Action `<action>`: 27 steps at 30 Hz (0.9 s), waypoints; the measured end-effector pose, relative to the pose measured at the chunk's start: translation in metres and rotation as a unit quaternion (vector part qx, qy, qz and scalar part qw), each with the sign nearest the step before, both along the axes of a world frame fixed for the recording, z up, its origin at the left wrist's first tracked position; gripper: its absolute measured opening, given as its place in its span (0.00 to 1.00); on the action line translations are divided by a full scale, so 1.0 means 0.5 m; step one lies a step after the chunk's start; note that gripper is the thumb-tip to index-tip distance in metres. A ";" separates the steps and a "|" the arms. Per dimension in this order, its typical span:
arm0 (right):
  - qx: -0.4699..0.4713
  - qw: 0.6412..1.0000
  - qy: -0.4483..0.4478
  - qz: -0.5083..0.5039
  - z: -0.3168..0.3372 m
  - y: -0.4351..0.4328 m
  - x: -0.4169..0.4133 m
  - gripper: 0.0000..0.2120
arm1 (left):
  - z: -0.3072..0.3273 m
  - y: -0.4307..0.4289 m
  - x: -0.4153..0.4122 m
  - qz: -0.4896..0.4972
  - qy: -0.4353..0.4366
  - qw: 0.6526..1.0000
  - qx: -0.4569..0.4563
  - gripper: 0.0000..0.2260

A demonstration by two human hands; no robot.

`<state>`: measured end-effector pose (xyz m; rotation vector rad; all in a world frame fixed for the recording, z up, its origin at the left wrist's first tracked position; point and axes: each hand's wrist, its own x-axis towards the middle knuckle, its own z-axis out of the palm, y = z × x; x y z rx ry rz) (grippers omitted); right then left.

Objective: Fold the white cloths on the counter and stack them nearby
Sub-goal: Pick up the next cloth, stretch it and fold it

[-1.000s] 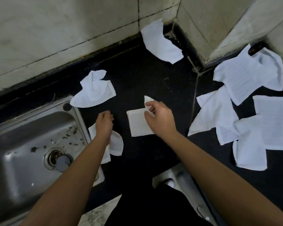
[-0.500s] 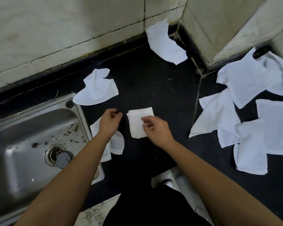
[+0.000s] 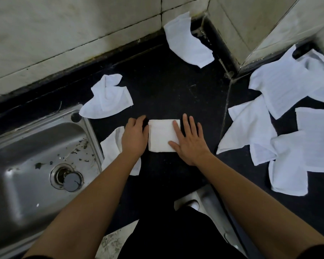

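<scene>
One folded cloth (image 3: 160,137) is lying between the left hand (image 3: 135,136), loosely curled, and the right hand (image 3: 191,142), pressing it with spread fingers.

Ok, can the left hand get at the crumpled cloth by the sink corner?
Probably yes: the crumpled cloth lies just beyond the left hand, with only bare black counter between them, and that hand seems to hold nothing.

Right hand (image 3: 190,142) presses folded cloth (image 3: 160,137), left hand (image 3: 135,136) beside
</scene>
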<state>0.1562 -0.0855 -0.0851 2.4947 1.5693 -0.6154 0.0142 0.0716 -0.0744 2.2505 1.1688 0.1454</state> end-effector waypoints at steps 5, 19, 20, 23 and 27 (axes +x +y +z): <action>0.017 0.996 -0.028 0.079 0.015 -0.022 0.019 0.42 | -0.009 -0.022 -0.029 -0.247 0.106 0.946 0.181 0.28; 0.135 0.867 0.278 -0.390 0.045 0.015 0.019 0.27 | 0.033 -0.056 0.024 0.122 0.048 0.978 -0.165 0.25; 0.118 0.842 0.317 -0.420 0.044 0.024 0.021 0.28 | 0.034 -0.056 0.032 0.136 0.049 0.972 -0.184 0.25; 0.103 0.787 0.381 -0.474 0.035 0.036 0.026 0.26 | 0.031 -0.054 0.052 0.176 0.058 0.956 -0.226 0.16; 0.110 0.701 0.475 -0.521 0.047 0.034 0.036 0.17 | 0.046 -0.034 0.053 0.239 -0.015 0.898 -0.369 0.07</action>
